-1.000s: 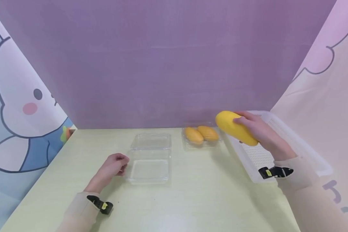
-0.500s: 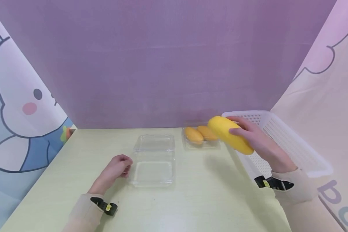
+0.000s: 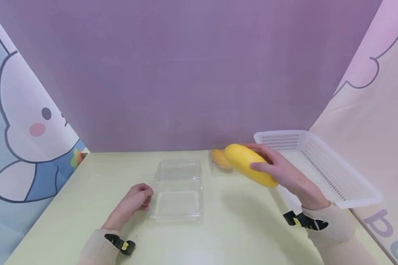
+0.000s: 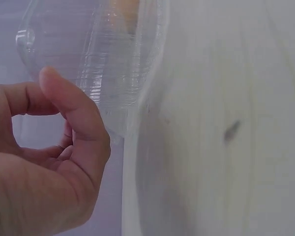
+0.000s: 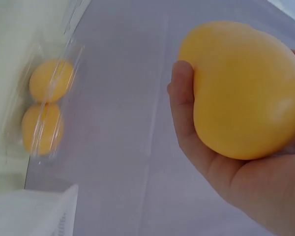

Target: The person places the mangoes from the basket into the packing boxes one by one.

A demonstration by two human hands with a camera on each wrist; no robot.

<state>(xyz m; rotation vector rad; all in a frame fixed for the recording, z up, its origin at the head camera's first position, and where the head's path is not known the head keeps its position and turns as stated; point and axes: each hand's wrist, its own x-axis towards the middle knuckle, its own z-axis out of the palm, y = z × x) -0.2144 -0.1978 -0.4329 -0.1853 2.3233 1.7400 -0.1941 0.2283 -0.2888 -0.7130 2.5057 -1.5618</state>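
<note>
My right hand [image 3: 282, 167] grips a yellow mango [image 3: 243, 162], thumb on the near side and fingers round the far side. It is held above the table, overlapping a packed clear box [image 5: 73, 56] in the head view. Two mangoes [image 5: 44, 105] lie in that box, seen whole in the right wrist view. My left hand [image 3: 134, 200] is at the left rim of an unfolded clear plastic clamshell box [image 3: 177, 204], thumb and curled fingers close together there. In the left wrist view the thumb and fingers form a ring over the box's edge.
A white perforated basket [image 3: 345, 173] stands at the right, partly behind my right arm. The pale table [image 3: 172, 243] ends at a purple backdrop [image 3: 172, 81]. Printed cloth walls close off both sides.
My right hand has carried the mango left and down, away from over the basket. My left hand has shifted slightly right, and the unfolded box has shifted right with it.
</note>
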